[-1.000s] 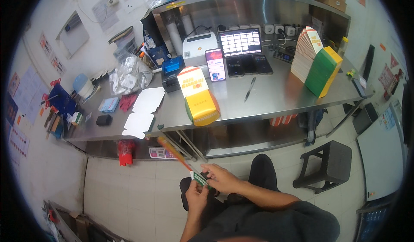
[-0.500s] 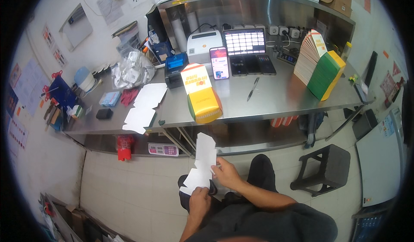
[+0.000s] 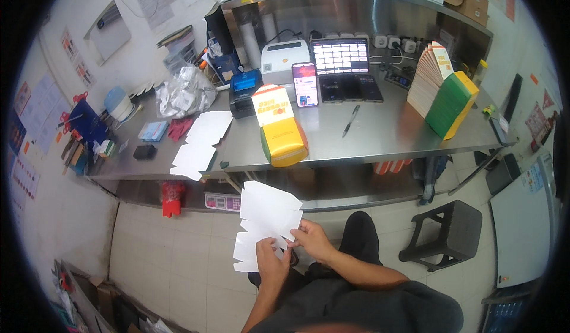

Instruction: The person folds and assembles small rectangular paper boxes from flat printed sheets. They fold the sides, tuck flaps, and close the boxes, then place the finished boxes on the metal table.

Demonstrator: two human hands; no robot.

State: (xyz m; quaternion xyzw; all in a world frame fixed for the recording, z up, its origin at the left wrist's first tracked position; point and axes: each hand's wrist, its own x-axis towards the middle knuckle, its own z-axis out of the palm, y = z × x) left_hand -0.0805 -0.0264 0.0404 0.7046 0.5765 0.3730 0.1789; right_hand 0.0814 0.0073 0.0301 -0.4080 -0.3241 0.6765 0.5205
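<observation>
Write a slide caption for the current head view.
The left hand and right hand hold a white notched card in front of a metal table.

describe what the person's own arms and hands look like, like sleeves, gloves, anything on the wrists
The left hand and right hand are both ungloved, and no watch or band shows on either wrist. The right forearm is bare up to a plain dark grey sleeve.
</observation>
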